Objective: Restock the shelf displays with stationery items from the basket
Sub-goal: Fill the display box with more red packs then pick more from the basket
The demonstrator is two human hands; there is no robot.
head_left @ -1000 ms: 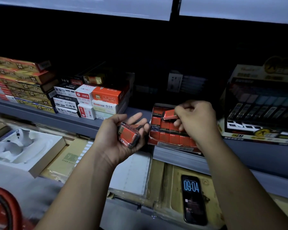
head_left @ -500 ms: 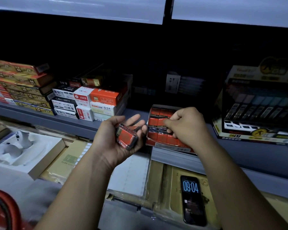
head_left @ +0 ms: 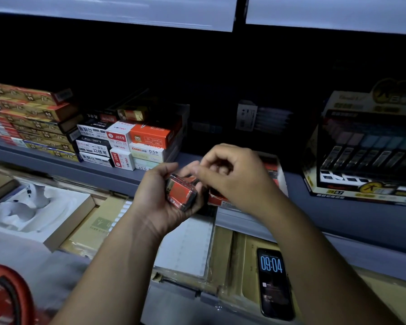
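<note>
**Red cases in the left hand, right hand at the top of the stack**

We see the left hand (head_left: 159, 198) turned palm up in front of the grey shelf (head_left: 56, 166), its fingers and thumb curled round a small stack of red cases (head_left: 182, 192) in clear plastic. The stack lies tilted across the palm, just in front of the shelf edge.

The right hand (head_left: 234, 178) hangs just above and to the right of it, knuckles up and fingers curled in. Its thumb and forefinger reach the top of the stack. We cannot tell whether they pinch a case or only touch it.

Behind the right hand a display tray (head_left: 275, 171) stands on the shelf. We make out only its right rim and a red front corner; the hand hides the rest.

To the left on the same shelf are stacked small boxes (head_left: 117, 143), white, black and orange. Further left lies a pile of long gold and red boxes (head_left: 33, 113). At the right stands a large display carton of pens (head_left: 366, 156).

Below the shelf we see a white moulded insert in a box (head_left: 21, 209), a white pad (head_left: 185, 245) and a phone (head_left: 273, 285) lying face up and showing 09:04. The red basket (head_left: 0, 299) shows in the bottom left corner, blurred.
</note>
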